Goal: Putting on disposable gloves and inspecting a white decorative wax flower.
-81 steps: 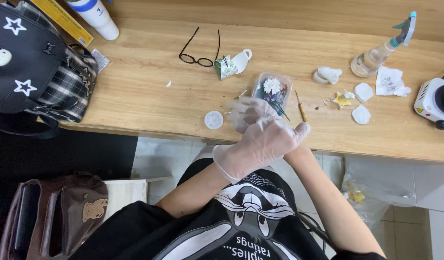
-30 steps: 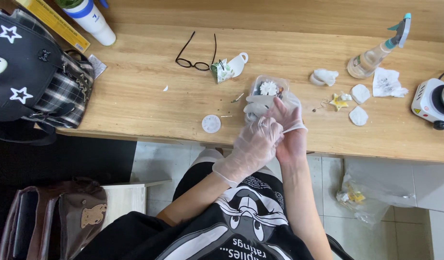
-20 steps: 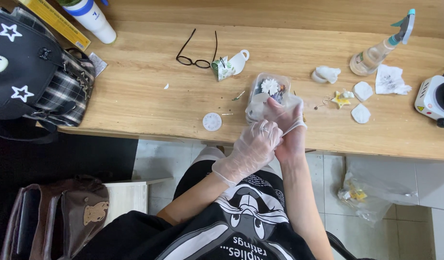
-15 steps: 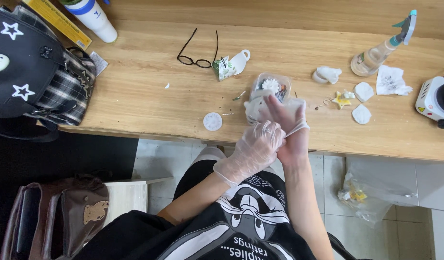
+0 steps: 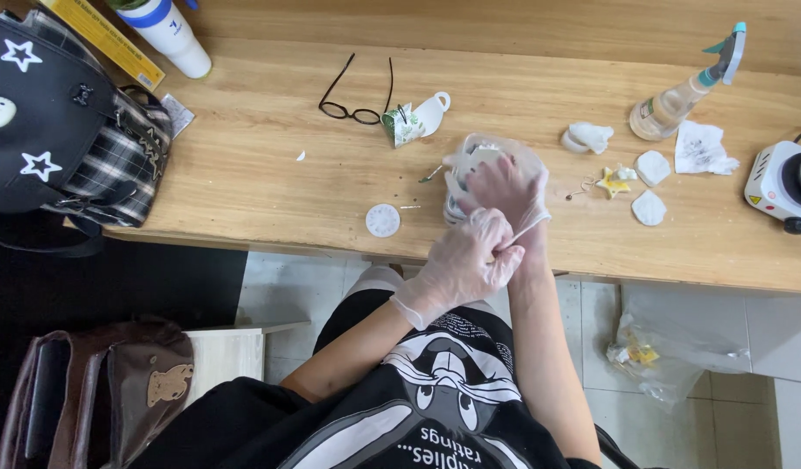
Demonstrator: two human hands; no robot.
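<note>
Your right hand (image 5: 507, 189) lay spread, palm down, over the small clear plastic tub (image 5: 475, 165) near the wooden worktop's (image 5: 270, 165) front edge, while your gloved left hand (image 5: 464, 265), just below, pinched the thin translucent glove's cuff (image 5: 529, 233) at that wrist.

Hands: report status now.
Left hand gloved, tugging glove cuff at right wrist. Right hand half-gloved over clear tub. Glasses and round lid lie apart.
</note>
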